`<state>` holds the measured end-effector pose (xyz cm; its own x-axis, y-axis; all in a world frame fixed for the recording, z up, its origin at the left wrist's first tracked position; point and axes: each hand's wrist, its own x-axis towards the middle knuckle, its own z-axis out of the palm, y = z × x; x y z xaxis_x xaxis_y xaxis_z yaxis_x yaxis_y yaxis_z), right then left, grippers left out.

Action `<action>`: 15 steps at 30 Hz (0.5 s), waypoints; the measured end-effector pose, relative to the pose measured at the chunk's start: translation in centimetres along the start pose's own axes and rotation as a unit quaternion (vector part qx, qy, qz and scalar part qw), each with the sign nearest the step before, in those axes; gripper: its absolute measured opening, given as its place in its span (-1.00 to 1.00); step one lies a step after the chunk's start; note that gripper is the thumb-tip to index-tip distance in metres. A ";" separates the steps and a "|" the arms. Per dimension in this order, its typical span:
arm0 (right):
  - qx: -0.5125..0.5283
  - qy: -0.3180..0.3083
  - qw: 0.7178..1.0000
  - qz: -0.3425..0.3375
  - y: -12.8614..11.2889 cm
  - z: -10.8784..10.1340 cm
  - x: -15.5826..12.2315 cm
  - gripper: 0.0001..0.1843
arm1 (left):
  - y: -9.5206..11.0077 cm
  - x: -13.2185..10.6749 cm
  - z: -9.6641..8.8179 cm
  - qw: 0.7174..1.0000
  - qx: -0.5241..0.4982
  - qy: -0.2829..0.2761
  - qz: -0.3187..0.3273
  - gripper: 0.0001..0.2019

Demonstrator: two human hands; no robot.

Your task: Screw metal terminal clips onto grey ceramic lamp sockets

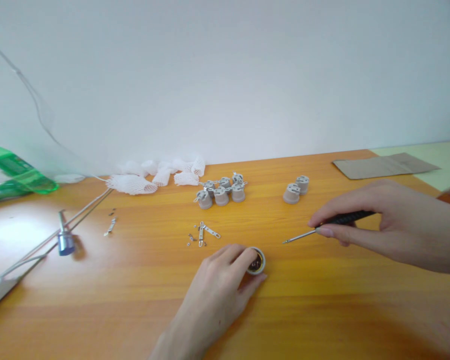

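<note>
My left hand [221, 280] rests on the orange wooden table [322, 310], fingers curled round a small round lamp socket [256, 261] that stands open side up. My right hand [378, 225] pinches a thin screwdriver [324, 227] by its black handle. The metal tip points left, a little above the table and to the right of the socket. Small metal strips and screws [202, 234] lie just beyond my left hand.
Several grey sockets [221, 191] cluster at the back, with two more sockets [296, 190] to their right. White foam nets [153, 177] lie by the wall. A green plastic bag [11, 175], cables, a blue-capped part [65, 242] and a cardboard piece [382, 165] are also here.
</note>
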<state>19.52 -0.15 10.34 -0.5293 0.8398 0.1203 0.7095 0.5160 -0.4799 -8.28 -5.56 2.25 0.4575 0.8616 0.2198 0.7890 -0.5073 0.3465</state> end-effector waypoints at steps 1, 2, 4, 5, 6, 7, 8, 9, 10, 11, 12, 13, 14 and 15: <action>0.001 -0.002 1.000 0.000 0.0 0.0 0.0 -0.75 | 0.0 0.0 0.0 1.000 0.002 -0.007 -0.002 -0.88; 0.000 -0.003 1.000 -0.001 0.0 0.0 0.0 -0.75 | 0.0 0.0 0.1 1.000 0.003 -0.009 -0.002 -0.89; -0.001 -0.005 1.000 -0.002 0.1 0.1 0.0 -0.74 | 0.0 -0.1 0.1 1.000 0.004 -0.008 -0.001 -0.89; -0.002 -0.005 1.000 -0.003 0.2 0.1 -0.1 -0.73 | 0.0 -0.1 0.2 1.000 0.005 -0.007 -0.001 -0.89; -0.004 -0.004 1.000 -0.003 0.2 0.1 -0.1 -0.73 | 0.0 -0.1 0.2 1.000 0.005 -0.007 -0.001 -0.90; -0.005 -0.001 1.000 -0.005 0.2 0.1 -0.1 -0.73 | -0.1 -0.1 0.2 1.000 0.006 -0.007 0.000 -0.90; -0.006 0.000 1.000 -0.006 0.2 0.1 -0.1 -0.73 | -0.1 -0.1 0.1 1.000 0.007 -0.008 0.000 -0.90; -0.007 0.000 1.000 -0.007 0.1 0.1 -0.1 -0.73 | -0.1 -0.1 0.1 1.000 0.008 -0.008 0.001 -0.90; -0.008 0.000 1.000 -0.008 0.1 0.1 -0.1 -0.74 | -0.1 -0.1 0.1 1.000 0.010 -0.006 0.002 -0.90; -0.008 0.000 1.000 -0.010 0.0 0.0 -0.1 -0.74 | -0.1 -0.1 0.1 1.000 0.013 -0.005 0.004 -0.90; -0.008 0.000 1.000 -0.011 -0.1 0.0 -0.1 -0.75 | -0.1 -0.1 0.2 1.000 0.016 -0.002 0.006 -0.90; -0.008 -0.001 1.000 -0.011 -0.1 0.0 -0.1 -0.75 | -0.1 -0.1 0.2 1.000 0.021 -0.001 0.008 -0.90; -0.008 -0.001 1.000 -0.012 -0.1 0.0 -0.1 -0.75 | -0.1 -0.1 0.2 1.000 0.026 0.002 0.011 -0.91; -0.007 0.000 1.000 -0.014 -0.1 -0.1 -0.1 -0.76 | -0.2 0.0 0.3 0.999 0.030 0.003 0.013 -0.91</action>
<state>19.53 -0.32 10.44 -0.5494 0.8247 0.1343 0.7005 0.5422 -0.4640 -8.34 -5.50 1.94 0.4757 0.8478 0.2345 0.8001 -0.5278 0.2851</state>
